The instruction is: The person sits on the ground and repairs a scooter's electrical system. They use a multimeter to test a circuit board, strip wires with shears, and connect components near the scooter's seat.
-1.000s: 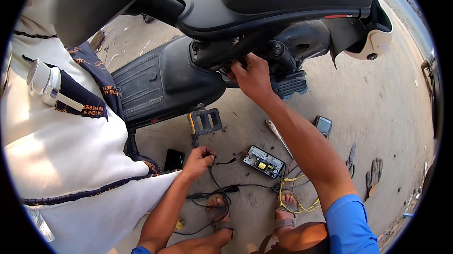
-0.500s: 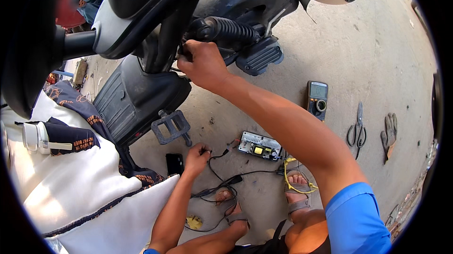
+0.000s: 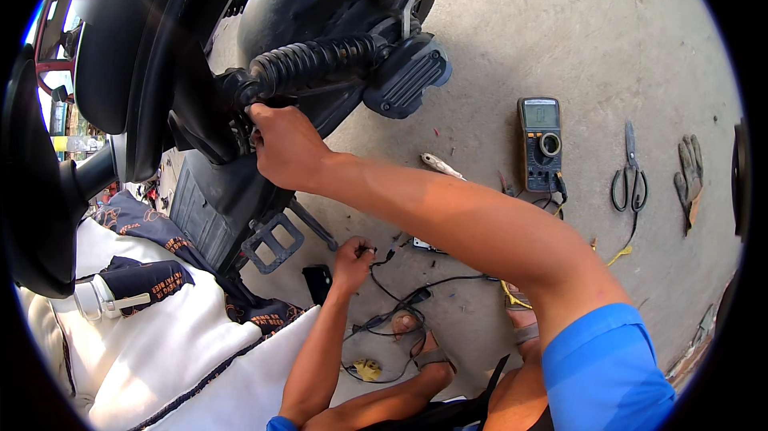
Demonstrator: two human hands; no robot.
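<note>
The right hand (image 3: 284, 147) reaches up to the underside of a dark scooter (image 3: 240, 71) and is closed around a part at the left end of the black ribbed shock absorber (image 3: 316, 63); exactly what the fingers grip is hidden by the hand itself. The shock absorber's long axis runs from lower left to upper right in the picture, rising slightly toward the dark ribbed footrest (image 3: 408, 75) at its right end. The right forearm stretches diagonally from the blue sleeve (image 3: 608, 367) at lower right up to that spot.

The left hand (image 3: 352, 259) is lower, near the concrete ground (image 3: 592, 31), with its fingers pinched on the end of a thin black wire (image 3: 408, 295). That wire trails down and to the right, looping over the ground in front of the person's sandalled feet.

A folding metal foot peg (image 3: 272, 240) hangs from the scooter just left of the left hand. Farther right on the ground lie a multimeter (image 3: 542, 143), standing lengthwise up the picture, a pair of scissors (image 3: 630, 175) pointing upward, and 1 grey work glove (image 3: 688, 179). A white cloth (image 3: 160, 351) with dark patterned fabric on it fills the lower left.
</note>
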